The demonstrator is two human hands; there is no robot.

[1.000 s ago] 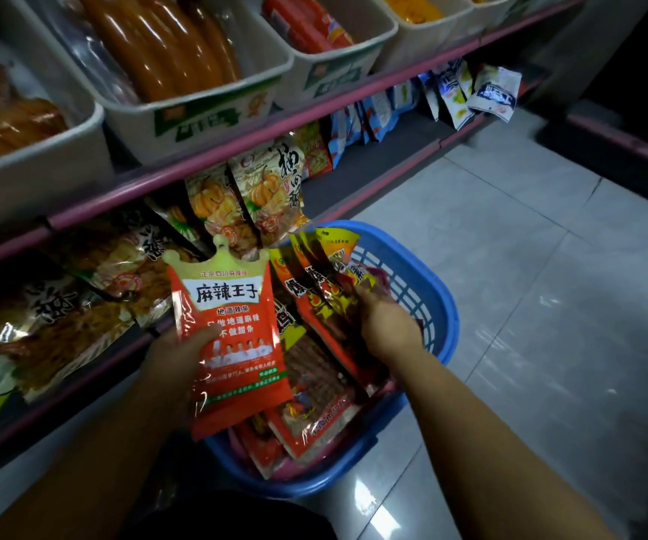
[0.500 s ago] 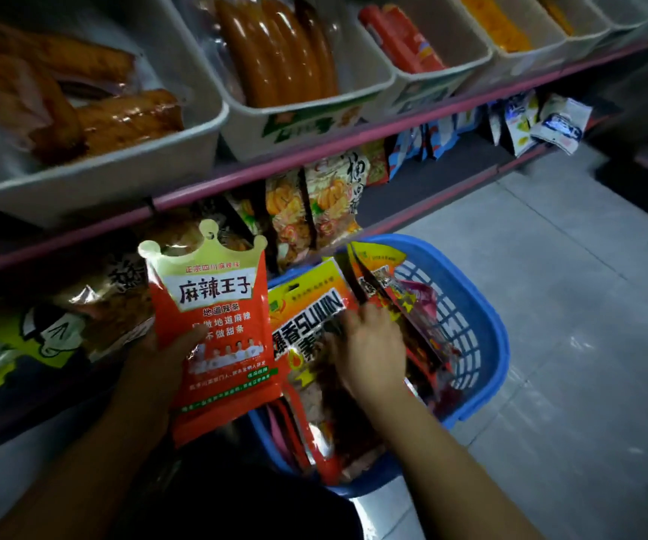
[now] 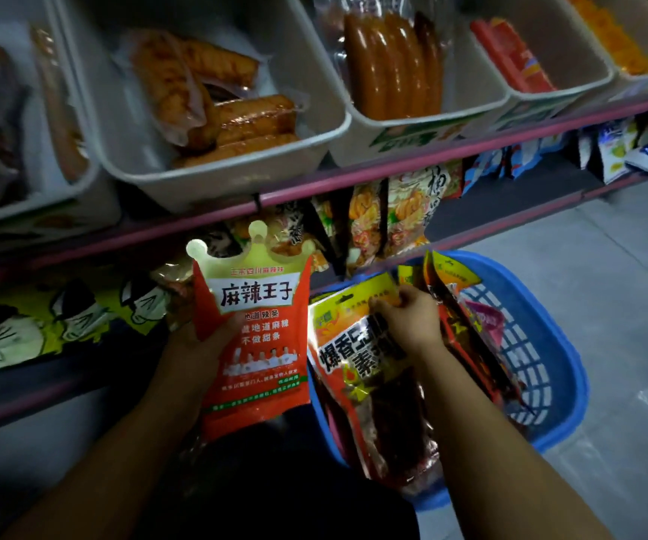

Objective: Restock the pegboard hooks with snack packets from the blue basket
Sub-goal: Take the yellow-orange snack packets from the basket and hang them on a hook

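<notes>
My left hand (image 3: 197,341) grips an orange snack packet (image 3: 256,344) with a pale crown-shaped top, held upright in front of the lower shelf. My right hand (image 3: 408,325) reaches into the blue basket (image 3: 548,368) on the floor and pinches the yellow top edge of a red-and-yellow packet (image 3: 353,344). Several more packets stand upright in the basket to the right of that hand. Snack packets (image 3: 404,212) hang on hooks under the pink shelf rail, right above the basket.
White bins of sausages (image 3: 392,60) and vacuum-packed meat (image 3: 221,99) sit on the upper shelf. Yellow cartoon-face packets (image 3: 42,325) lie on the lower shelf at left. White and blue packets (image 3: 626,150) hang further right. Grey tiled floor (image 3: 607,247) lies to the right.
The view has tilted upward toward the shelves. My right hand has pulled the red-and-yellow packet further up out of the basket. My left hand still holds the orange packet.
</notes>
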